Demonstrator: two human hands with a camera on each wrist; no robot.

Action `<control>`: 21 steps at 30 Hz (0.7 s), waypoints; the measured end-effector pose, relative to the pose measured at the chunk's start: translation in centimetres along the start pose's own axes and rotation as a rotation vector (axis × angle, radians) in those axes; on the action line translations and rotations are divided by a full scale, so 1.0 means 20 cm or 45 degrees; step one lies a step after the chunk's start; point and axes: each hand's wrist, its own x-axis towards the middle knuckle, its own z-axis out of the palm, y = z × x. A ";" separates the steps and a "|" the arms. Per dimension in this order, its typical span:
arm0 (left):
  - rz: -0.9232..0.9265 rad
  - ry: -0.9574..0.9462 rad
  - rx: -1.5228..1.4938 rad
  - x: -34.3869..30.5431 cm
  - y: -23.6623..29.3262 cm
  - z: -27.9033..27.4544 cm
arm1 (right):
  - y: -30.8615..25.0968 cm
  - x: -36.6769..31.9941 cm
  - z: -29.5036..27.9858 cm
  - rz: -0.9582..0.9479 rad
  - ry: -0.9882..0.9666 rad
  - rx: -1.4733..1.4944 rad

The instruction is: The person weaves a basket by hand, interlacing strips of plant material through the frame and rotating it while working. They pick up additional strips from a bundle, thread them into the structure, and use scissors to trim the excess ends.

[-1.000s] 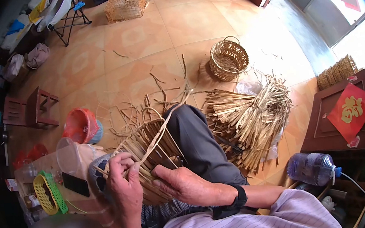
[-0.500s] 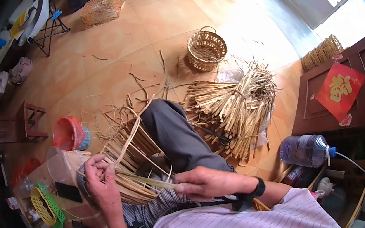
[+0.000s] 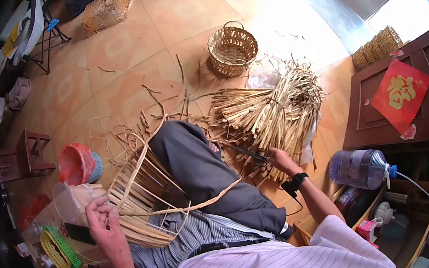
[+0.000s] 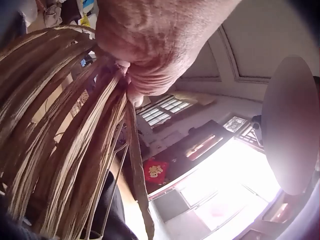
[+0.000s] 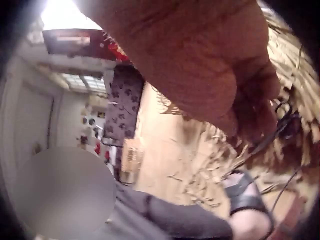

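Note:
My left hand [image 3: 105, 222] pinches a long dried plant strip [image 3: 209, 201] at the edge of an unfinished basket [image 3: 138, 189] that leans on the lap. In the left wrist view, fingertips meet at the basket's rim, with upright stakes [image 4: 70, 185] spread below and one flat strip [image 4: 137, 175] hanging loose. Off to the right, my right hand [image 3: 284, 162] reaches down to black scissors [image 3: 256, 156] lying by a bundle of dried stalks [image 3: 277, 118]. Its loosely bent fingers [image 5: 260, 122] overlap the scissor handles in the right wrist view.
A finished round basket [image 3: 233, 51] stands on the tiled floor beyond the bundle. At left are a red-lined bucket [image 3: 76, 164], a small stool [image 3: 30, 156] and a yellow-green plastic basket [image 3: 57, 249]. A large water bottle [image 3: 358, 170] lies at right. Loose stalk scraps litter the floor.
My right hand has let go of the strip near the basket and moved right to the scissors. The strip now lies across the lap. My left hand keeps its pinch; the view has shifted.

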 end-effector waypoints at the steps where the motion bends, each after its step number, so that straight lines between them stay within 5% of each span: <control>1: -0.017 -0.008 0.004 0.00 0.01 0.00 | 0.11 0.06 0.04 0.039 0.059 0.058; 5: -0.077 -0.026 -0.009 0.00 0.05 -0.01 | 0.30 0.23 0.13 -0.128 0.479 -0.337; 11: -0.061 -0.004 0.010 0.00 0.06 -0.01 | 0.16 0.32 0.08 0.222 0.344 -0.415; 21: -0.112 -0.003 -0.020 0.00 0.05 -0.02 | 0.22 0.36 0.06 -0.027 0.495 -0.447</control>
